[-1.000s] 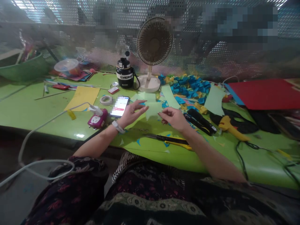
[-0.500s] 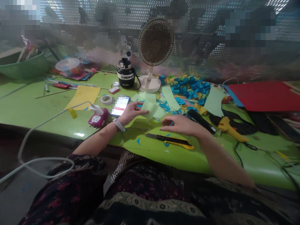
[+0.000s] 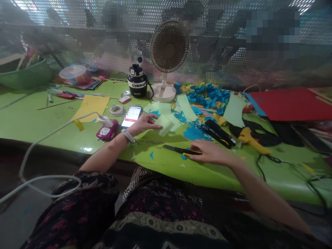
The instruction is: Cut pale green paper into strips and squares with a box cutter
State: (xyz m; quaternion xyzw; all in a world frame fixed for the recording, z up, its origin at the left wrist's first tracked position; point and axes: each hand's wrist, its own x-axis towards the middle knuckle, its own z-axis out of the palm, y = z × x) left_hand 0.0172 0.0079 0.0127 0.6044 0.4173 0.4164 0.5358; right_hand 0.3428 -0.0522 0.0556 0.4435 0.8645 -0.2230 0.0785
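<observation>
Green counter (image 3: pixel 155 166), pale green paper scrap (image 3: pixel 165 125) just right of smartphone (image 3: pixel 131 116). Left hand (image 3: pixel 144 125) half-open, fingertips at scrap's edge (prob. steadying it). Right hand (image 3: pixel 211 153) now draped over utility knife (image 3: pixel 178 149), grip unclear; earlier it was off the knife, nearer the scrap.
</observation>
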